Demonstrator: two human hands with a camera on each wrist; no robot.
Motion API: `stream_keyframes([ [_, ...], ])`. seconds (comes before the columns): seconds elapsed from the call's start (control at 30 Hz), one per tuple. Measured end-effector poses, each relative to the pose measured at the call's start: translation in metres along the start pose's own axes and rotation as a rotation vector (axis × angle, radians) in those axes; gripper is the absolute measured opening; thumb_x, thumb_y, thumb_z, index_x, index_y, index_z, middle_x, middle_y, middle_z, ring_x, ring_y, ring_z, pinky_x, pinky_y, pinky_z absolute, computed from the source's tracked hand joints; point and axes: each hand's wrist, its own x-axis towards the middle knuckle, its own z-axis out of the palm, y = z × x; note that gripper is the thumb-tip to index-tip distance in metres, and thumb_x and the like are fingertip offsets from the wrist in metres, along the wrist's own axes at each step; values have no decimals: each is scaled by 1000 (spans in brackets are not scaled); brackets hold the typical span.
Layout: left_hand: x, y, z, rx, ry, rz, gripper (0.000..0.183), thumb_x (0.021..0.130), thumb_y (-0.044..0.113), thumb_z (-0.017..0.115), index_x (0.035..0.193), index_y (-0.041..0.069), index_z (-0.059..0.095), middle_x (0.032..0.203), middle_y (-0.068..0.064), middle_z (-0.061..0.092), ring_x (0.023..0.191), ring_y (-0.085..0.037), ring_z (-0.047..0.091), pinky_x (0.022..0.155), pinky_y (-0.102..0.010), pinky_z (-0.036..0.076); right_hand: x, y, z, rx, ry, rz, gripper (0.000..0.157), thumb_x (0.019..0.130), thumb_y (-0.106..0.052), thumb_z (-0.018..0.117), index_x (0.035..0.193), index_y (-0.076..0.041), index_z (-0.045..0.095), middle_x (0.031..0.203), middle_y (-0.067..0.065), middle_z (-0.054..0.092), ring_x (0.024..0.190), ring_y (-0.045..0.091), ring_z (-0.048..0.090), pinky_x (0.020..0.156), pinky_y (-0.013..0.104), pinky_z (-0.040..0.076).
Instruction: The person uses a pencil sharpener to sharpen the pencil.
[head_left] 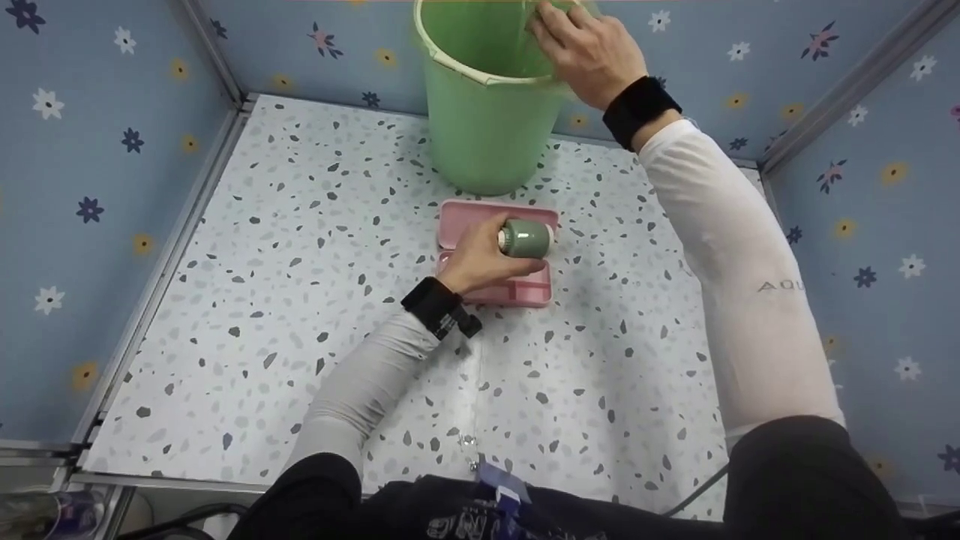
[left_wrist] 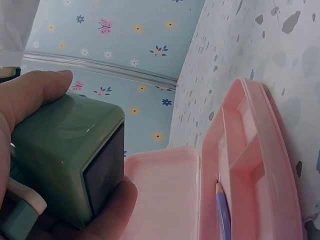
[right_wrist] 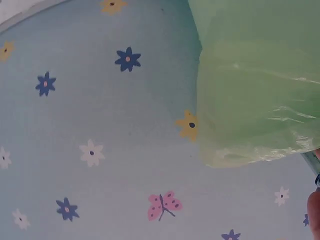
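Observation:
My left hand (head_left: pixel 484 255) grips a glossy green hand-crank pencil sharpener (head_left: pixel 526 238) on its side above a pink pencil case (head_left: pixel 532 294). In the left wrist view the sharpener (left_wrist: pixel 65 145) shows a dark square face and a pale crank with a green knob. A purple pencil (left_wrist: pixel 223 212) lies in the long compartment of the open case. My right hand (head_left: pixel 592 52) is over the right rim of a green bin (head_left: pixel 495 135), fingers curled. Between its fingers, at the right wrist view's edge, a small green part (right_wrist: pixel 312 159) shows, mostly hidden.
A thin translucent bag (right_wrist: pixel 250 135) lines the bin and folds over its rim. The bin stands at the back of the speckled table (head_left: pixel 300 300). Flowered blue panels (head_left: pixel 120 187) enclose the table at the back and both sides.

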Motion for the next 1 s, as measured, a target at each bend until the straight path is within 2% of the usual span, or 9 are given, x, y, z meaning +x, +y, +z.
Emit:
stream_keyframes([
  [0.13, 0, 2, 2, -3, 6, -5, 67, 56, 43, 82, 111, 22, 52, 94, 5, 60, 80, -11, 59, 67, -28, 48, -9, 4, 3, 135, 64, 195, 38, 96, -10, 36, 133, -12, 46, 133, 4, 43, 104, 30, 50, 64, 48, 48],
  [0.23, 0, 2, 2, 12, 13, -2, 65, 56, 44, 82, 109, 22, 53, 93, 6, 61, 80, -10, 59, 67, -27, 48, -20, 7, 2, 237, 75, 345, 46, 90, -17, 49, 136, -17, 42, 133, 1, 42, 101, 29, 52, 70, 46, 47],
  [0.37, 0, 1, 2, 31, 24, -6, 63, 55, 44, 83, 106, 21, 54, 91, 6, 61, 79, -10, 59, 67, -27, 48, -35, 10, -1, 340, 87, 471, 56, 85, -32, 59, 137, -23, 39, 133, -5, 42, 100, 25, 53, 80, 42, 43],
  [0.53, 1, -1, 2, 55, 38, 13, 60, 56, 41, 83, 103, 20, 54, 90, 7, 61, 78, -9, 58, 66, -27, 47, -49, 13, -8, 447, 181, 565, 57, 80, -43, 63, 132, -26, 47, 117, -7, 55, 85, 18, 58, 76, 35, 43],
  [0.7, 1, 0, 0, 53, 28, 18, 61, 55, 41, 83, 104, 19, 54, 90, 6, 61, 79, -10, 58, 67, -27, 47, -64, 7, -15, 584, 279, 644, 51, 73, -43, 71, 116, -18, 61, 100, -5, 63, 74, 15, 61, 75, 24, 44],
  [0.87, 0, 0, -5, 44, 30, 4, 63, 55, 41, 84, 106, 20, 54, 91, 5, 61, 80, -11, 58, 67, -27, 47, -73, -16, -27, 749, 393, 671, 47, 69, -33, 77, 107, -8, 64, 97, 1, 65, 68, 17, 63, 58, 18, 47],
  [1.0, 0, 1, -6, 42, 26, 5, 62, 55, 43, 83, 105, 20, 54, 92, 5, 61, 79, -11, 58, 67, -28, 48, -80, -39, -45, 857, 431, 663, 46, 69, -27, 78, 108, -6, 63, 96, 2, 65, 68, 21, 64, 51, 22, 49],
])
